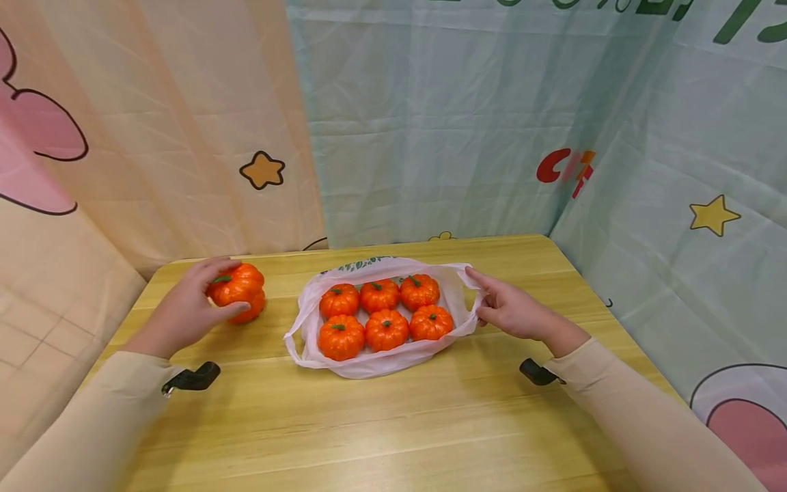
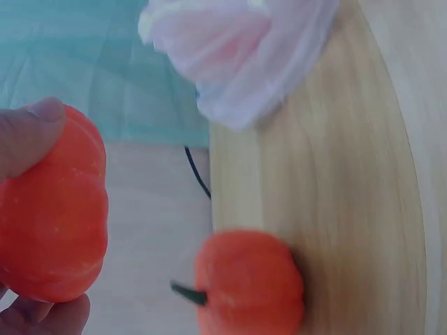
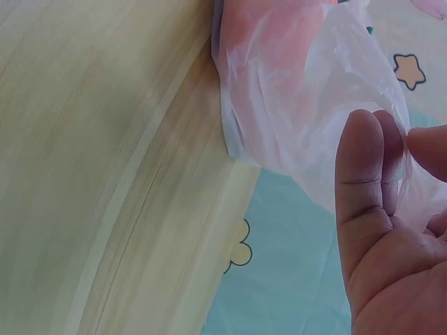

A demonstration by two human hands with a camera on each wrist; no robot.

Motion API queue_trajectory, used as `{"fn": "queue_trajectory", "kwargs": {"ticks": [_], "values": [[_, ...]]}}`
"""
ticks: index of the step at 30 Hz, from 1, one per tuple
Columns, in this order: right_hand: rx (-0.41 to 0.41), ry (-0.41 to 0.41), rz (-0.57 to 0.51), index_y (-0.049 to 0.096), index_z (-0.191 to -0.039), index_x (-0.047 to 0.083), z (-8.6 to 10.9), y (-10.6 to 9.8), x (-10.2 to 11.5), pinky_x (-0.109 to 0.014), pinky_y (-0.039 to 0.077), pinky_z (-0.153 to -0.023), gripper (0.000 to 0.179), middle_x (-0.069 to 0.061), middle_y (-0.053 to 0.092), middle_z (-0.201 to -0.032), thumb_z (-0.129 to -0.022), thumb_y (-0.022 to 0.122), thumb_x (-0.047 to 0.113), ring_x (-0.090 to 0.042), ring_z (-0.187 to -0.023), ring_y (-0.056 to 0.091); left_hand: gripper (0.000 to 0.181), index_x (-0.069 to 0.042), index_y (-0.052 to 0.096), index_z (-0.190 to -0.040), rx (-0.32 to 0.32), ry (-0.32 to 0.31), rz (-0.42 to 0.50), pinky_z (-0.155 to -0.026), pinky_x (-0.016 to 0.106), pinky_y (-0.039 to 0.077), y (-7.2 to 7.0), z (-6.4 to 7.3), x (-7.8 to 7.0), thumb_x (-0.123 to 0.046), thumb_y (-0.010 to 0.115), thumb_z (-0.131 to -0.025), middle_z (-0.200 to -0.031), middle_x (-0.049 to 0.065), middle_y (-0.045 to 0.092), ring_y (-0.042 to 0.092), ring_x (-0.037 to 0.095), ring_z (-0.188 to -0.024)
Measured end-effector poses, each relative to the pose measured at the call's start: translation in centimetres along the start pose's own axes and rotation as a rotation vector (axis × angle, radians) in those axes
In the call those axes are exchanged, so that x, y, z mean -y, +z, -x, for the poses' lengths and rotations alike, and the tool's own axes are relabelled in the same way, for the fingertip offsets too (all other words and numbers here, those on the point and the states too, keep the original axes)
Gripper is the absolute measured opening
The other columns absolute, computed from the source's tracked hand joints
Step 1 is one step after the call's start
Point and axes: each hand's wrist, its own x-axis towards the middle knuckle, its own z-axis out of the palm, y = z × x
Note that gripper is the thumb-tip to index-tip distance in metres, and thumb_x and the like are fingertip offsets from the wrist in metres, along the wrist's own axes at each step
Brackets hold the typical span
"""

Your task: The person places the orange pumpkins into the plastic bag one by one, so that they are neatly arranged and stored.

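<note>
My left hand grips a small orange toy pumpkin between thumb and fingers, above the table's left side. Under it, a second pumpkin with a green stem rests on the table, mostly covered by the held one in the head view. A thin white plastic bag lies spread in the middle with its mouth wide. Inside sit several more pumpkins in two rows. At the bag's right end, my right hand pinches the edge of its handle, with thumb and fingers on the film.
The light wooden table has rounded far corners. Printed cloth curtains hang right behind it and along both sides. A black wrist mount juts from the left sleeve, another from the right.
</note>
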Motion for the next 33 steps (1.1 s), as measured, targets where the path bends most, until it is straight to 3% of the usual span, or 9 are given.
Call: {"fn": "queue_trajectory", "kwargs": {"ticks": [8, 13, 17, 25, 33], "values": [[-0.003, 0.008, 0.005, 0.012, -0.168, 0.003, 0.0, 0.0, -0.1, -0.028, 0.057, -0.069, 0.081, -0.013, 0.059, -0.088, -0.101, 0.057, -0.003, -0.019, -0.069, 0.051, 0.075, -0.007, 0.053, -0.152, 0.071, 0.077, 0.031, -0.105, 0.068, 0.051, 1.7, -0.8, -4.5, -0.028, 0.087, -0.089, -0.158, 0.023, 0.042, 0.052, 0.049, -0.133], [-0.003, 0.004, 0.012, 0.013, -0.168, 0.003, 0.1, 0.0, -0.1, -0.028, 0.056, -0.067, 0.081, -0.013, 0.06, -0.088, -0.101, 0.058, -0.003, -0.018, -0.067, 0.049, 0.072, -0.01, 0.055, -0.15, 0.1, 0.143, 0.024, -0.102, 0.059, 0.057, 3.4, -1.4, -6.8, -0.026, 0.088, -0.088, -0.155, 0.017, 0.047, 0.06, 0.043, -0.128], [-0.004, -0.001, 0.022, 0.013, -0.168, 0.003, 0.0, 0.0, -0.2, -0.026, 0.054, -0.066, 0.081, -0.012, 0.061, -0.087, -0.101, 0.058, -0.003, -0.017, -0.067, 0.049, 0.073, -0.014, 0.057, -0.151, 0.133, 0.177, 0.007, -0.103, 0.057, 0.057, 5.0, -1.8, -8.4, -0.03, 0.088, -0.088, -0.156, 0.014, 0.048, 0.058, 0.041, -0.133], [-0.008, -0.012, 0.032, 0.014, -0.168, 0.002, 0.0, 0.1, -0.3, -0.026, 0.054, -0.065, 0.081, -0.012, 0.062, -0.087, -0.101, 0.059, -0.003, -0.018, -0.068, 0.051, 0.075, -0.018, 0.057, -0.151, 0.197, 0.19, 0.031, -0.109, 0.055, 0.054, 7.7, -2.9, -10.5, -0.032, 0.09, -0.085, -0.156, 0.012, 0.048, 0.057, 0.038, -0.136], [-0.012, 0.005, 0.035, 0.015, -0.168, 0.003, 0.1, 0.2, -0.1, -0.023, 0.051, -0.063, 0.081, -0.012, 0.061, -0.087, -0.101, 0.059, -0.003, -0.019, -0.068, 0.049, 0.074, -0.019, 0.055, -0.153, 0.241, 0.191, 0.046, -0.116, 0.058, 0.047, 10.1, -4.0, -11.2, -0.03, 0.088, -0.087, -0.159, 0.011, 0.046, 0.049, 0.039, -0.143]]}}
